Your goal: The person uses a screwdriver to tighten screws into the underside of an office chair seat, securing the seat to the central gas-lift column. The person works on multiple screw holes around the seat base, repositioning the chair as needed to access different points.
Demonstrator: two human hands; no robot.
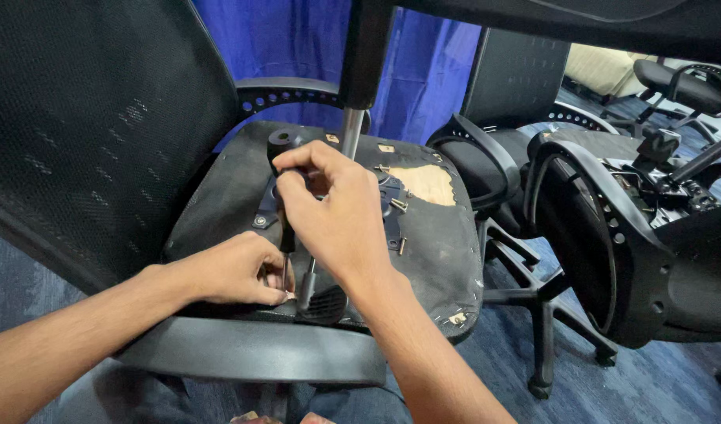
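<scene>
- a black-handled screwdriver (pixel 283 212) stands nearly upright over the underside of an overturned chair seat (pixel 219 196), its tip down near the seat's front edge.
- the right hand (pixel 329 212) is clenched around the screwdriver's handle from above; the tool looks light and stiff, and the thick handle is the natural place to grip it.
- the left hand (pixel 239 271) pinches at the shaft's tip with thumb and fingers, likely steadying a small screw, though the screw itself is too small to make out.
- loose screws (pixel 398 206) lie on the seat just beyond the hands, small and probably easy to knock off.
- a metal mounting plate (pixel 390 224) sits near the seat's middle, beside a chrome gas cylinder (pixel 351 133).
- a mesh backrest (pixel 86 118) rises on the left; another overturned chair (pixel 612 228) lies well apart on the right.
</scene>
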